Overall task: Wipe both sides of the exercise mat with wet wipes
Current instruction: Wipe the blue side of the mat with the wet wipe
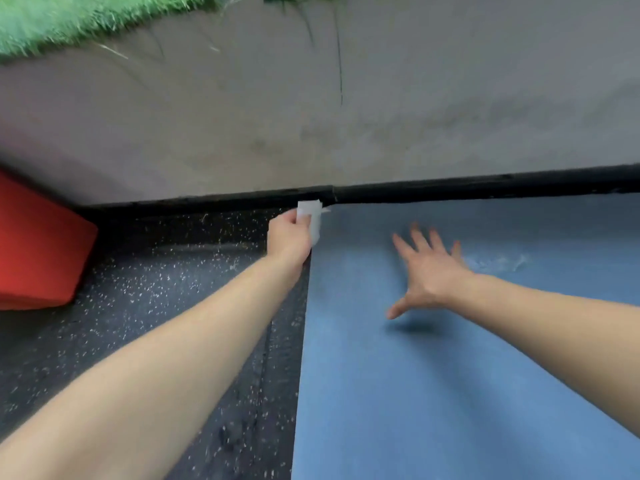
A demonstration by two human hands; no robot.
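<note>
A blue exercise mat (450, 375) lies flat on the dark speckled floor, filling the lower right of the head view. My left hand (289, 237) grips a white wet wipe (311, 214) at the mat's far left corner. Over the far part of the mat my right hand (429, 268) is spread with straight fingers and holds nothing; its shadow falls on the mat below it. A scuffed pale patch (498, 263) marks the mat just right of that hand.
A black baseboard (485, 188) runs along the foot of a grey wall right behind the mat's far edge. A red block (38, 251) stands on the speckled floor (156, 306) at the left. Green turf (69, 19) shows at the top left.
</note>
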